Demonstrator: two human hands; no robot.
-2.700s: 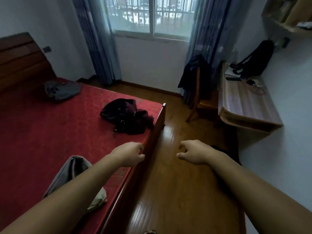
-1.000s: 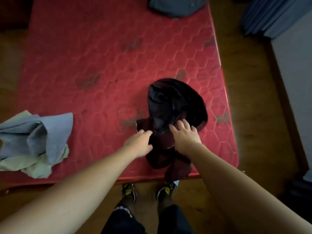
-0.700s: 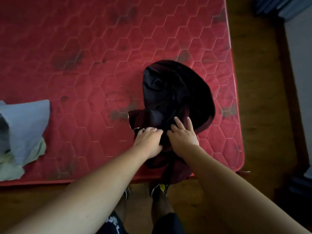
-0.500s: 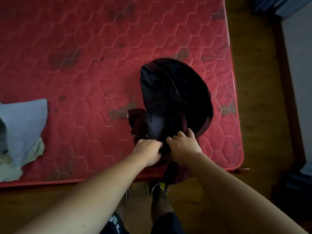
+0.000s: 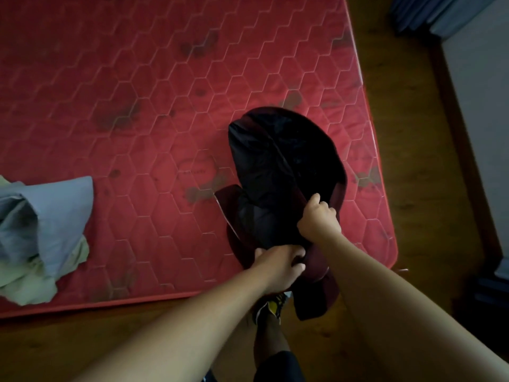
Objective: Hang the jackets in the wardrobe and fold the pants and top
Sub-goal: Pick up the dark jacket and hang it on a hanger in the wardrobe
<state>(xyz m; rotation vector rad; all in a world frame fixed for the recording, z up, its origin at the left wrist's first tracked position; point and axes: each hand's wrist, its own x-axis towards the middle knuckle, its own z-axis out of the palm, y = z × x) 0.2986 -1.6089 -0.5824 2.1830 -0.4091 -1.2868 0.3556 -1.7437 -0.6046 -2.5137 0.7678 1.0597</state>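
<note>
A crumpled dark jacket [image 5: 283,161], black with maroon parts, lies on the red mattress [image 5: 137,106] near its front right corner, one maroon end hanging over the bed's edge. My left hand [image 5: 278,267] grips the jacket's near edge with curled fingers. My right hand [image 5: 319,217] grips a fold a little farther up and to the right. A bundle of grey-blue and pale green clothes [image 5: 41,232] lies at the mattress's left edge.
Wooden floor [image 5: 429,188] runs along the right of the bed, with a white wall [image 5: 484,133] and blue curtains [image 5: 429,12] beyond. My feet in shoes [image 5: 271,303] stand right at the bed's front edge.
I walked from the bed's corner to stand over the jacket. Both hands reached onto it, then closed on its fabric; my left hand slid nearer me, the jacket's near edge gathered slightly.
</note>
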